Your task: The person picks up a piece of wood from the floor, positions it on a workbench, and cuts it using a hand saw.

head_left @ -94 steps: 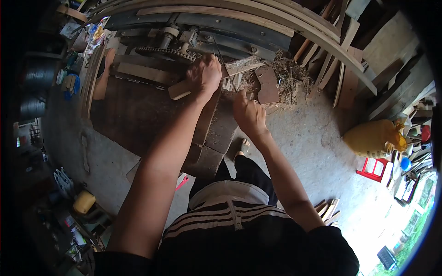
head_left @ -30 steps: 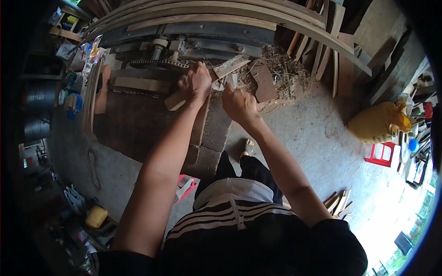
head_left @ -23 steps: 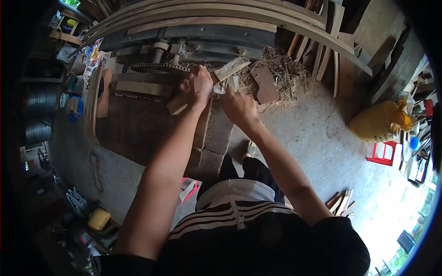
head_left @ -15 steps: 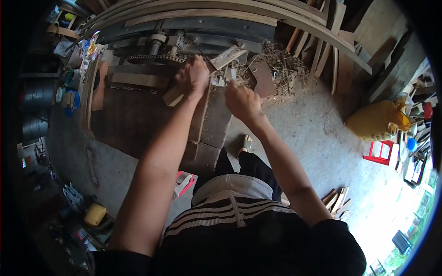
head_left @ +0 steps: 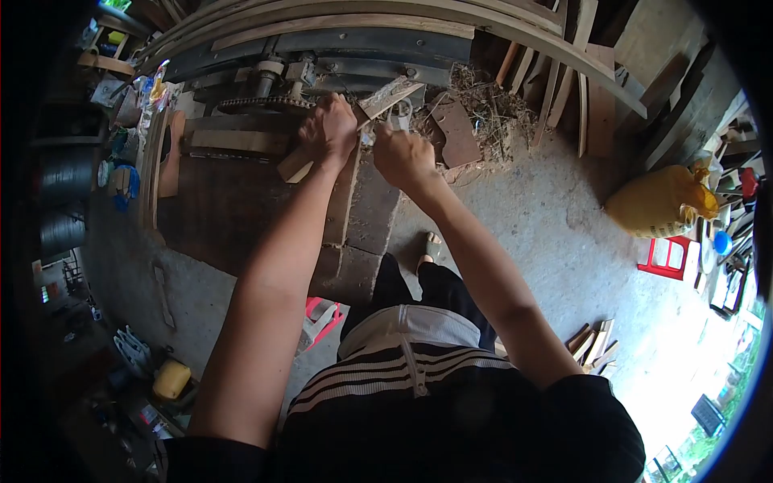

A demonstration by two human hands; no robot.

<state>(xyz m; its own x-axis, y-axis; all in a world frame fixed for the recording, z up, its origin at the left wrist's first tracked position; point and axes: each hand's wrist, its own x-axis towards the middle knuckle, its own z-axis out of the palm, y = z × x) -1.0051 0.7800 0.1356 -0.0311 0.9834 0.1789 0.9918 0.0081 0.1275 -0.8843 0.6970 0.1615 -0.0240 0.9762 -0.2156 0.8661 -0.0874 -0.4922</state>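
My left hand (head_left: 328,133) is closed above the dark work table (head_left: 233,197), beside a short wood block (head_left: 295,166). To its right my right hand (head_left: 405,159) is closed in a fist close to the table's edge. What either hand grips is hidden by the fingers. Just beyond the hands a pale piece of wood (head_left: 390,97) lies at a slant. A long wooden strip (head_left: 342,208) runs along the table from the left hand toward my body.
Behind the table is a machine with a chain (head_left: 262,105). Wood shavings (head_left: 503,113) and a brown board (head_left: 457,135) lie right of it. Long planks (head_left: 555,40) cross the back. A yellow sack (head_left: 660,201) and a red stool (head_left: 666,258) stand at the right.
My right hand has moved left, closer to my left hand. My left hand has shifted slightly, and the whole view has shifted a little.
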